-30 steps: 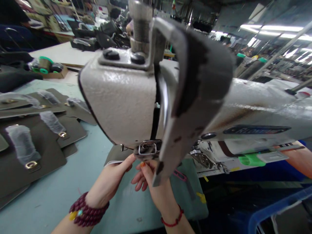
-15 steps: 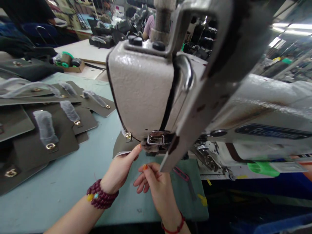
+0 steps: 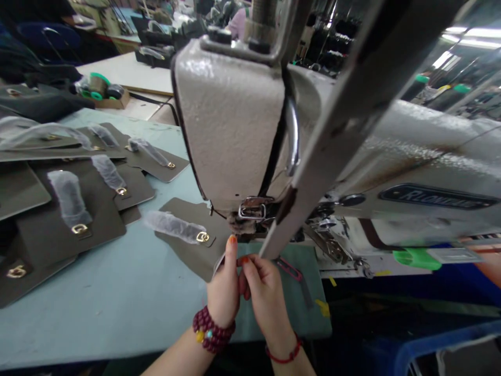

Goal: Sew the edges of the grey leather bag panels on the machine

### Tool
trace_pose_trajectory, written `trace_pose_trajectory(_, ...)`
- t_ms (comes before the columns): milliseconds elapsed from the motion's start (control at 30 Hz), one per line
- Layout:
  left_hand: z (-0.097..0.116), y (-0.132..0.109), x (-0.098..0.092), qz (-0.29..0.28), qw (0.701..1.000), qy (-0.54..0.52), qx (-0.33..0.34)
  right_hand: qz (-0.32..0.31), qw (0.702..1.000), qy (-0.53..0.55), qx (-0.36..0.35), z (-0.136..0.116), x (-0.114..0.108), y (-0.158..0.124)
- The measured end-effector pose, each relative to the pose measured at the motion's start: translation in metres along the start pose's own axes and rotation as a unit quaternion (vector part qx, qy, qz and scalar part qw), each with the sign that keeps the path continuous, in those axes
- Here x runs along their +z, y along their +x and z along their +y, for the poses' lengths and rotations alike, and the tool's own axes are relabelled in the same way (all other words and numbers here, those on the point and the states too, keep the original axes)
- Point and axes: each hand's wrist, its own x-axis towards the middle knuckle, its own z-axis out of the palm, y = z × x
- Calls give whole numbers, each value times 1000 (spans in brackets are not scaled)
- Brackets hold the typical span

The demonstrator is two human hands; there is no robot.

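Note:
A grey-brown bag panel (image 3: 188, 214) lies partly under the head of the sewing machine (image 3: 230, 125). A plastic-wrapped strap (image 3: 176, 227) with a gold buckle (image 3: 202, 237) is fixed on it. My left hand (image 3: 224, 292) is closed on the panel's near edge, thumb on top just in front of the presser area. Close beside it, my right hand (image 3: 264, 287) has its fingers pinched together against the left fingers. Whatever the right fingers hold is hidden. The needle cannot be made out behind the machine's head and slanted metal bar (image 3: 313, 172).
Similar panels (image 3: 102, 209) with wrapped straps are piled at left. A pink-handled tool (image 3: 289, 269) lies right of my hands. Thread spools (image 3: 99, 86) sit in a box behind. A blue bin (image 3: 415, 350) stands low at right. Another person's sleeve (image 3: 237, 23) shows far back.
The panel has come round leftward from under the machine, so its strap and buckle now show. My left hand has moved right and turned thumb-up. My hands are now together.

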Motion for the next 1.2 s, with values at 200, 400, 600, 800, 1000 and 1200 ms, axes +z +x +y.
trace_pose_trajectory(200, -58, -15, -80, 105, 990, -89, 20, 53, 996, -49, -49, -11, 4, 4)
trace_pose_trajectory(400, -9, 106, -142, -173, 808, 342, 447, 61, 987, -103, -106, -14, 34, 21)
trace_pose_trajectory(600, 64, 151, -104, -343, 590, 437, 586, 91, 988, -92, -81, -6, 42, 28)
trace_pose_trajectory(800, 80, 124, -101, -317, 577, 499, 564, 108, 983, -116, -97, -8, 33, 25)
trace_pose_trajectory(1000, 89, 97, -93, -282, 640, 503, 507, 73, 986, -117, -90, -9, 24, 29)
trace_pose_trajectory(1200, 96, 87, -90, -256, 644, 519, 500, 27, 995, -79, -48, 2, 16, 5)
